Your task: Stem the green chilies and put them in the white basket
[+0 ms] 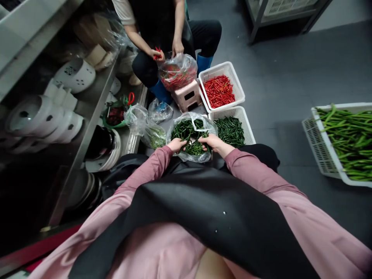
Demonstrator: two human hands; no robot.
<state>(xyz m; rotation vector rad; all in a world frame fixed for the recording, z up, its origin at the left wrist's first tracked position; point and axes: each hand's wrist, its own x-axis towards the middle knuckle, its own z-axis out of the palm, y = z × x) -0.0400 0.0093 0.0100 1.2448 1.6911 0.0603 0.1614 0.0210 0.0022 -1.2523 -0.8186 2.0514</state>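
Note:
In front of my knees a clear plastic bag (203,123) stands open, filled with green chillies (195,147). My left hand (176,145) is at the bag's left side, its fingers closed around some green chillies. On the right side my right hand (212,142) is also closed, with green chillies between thumb and fingers. Just beyond it, a white basket (247,126) holds more green chillies (230,131).
Across from me a seated person (157,23) handles red chillies in a bag (177,73) on a pink stool (186,95). A white basket (236,81) holds red chillies. Shelves with crockery (43,120) line the left; a basket of long green vegetables (347,143) stands right.

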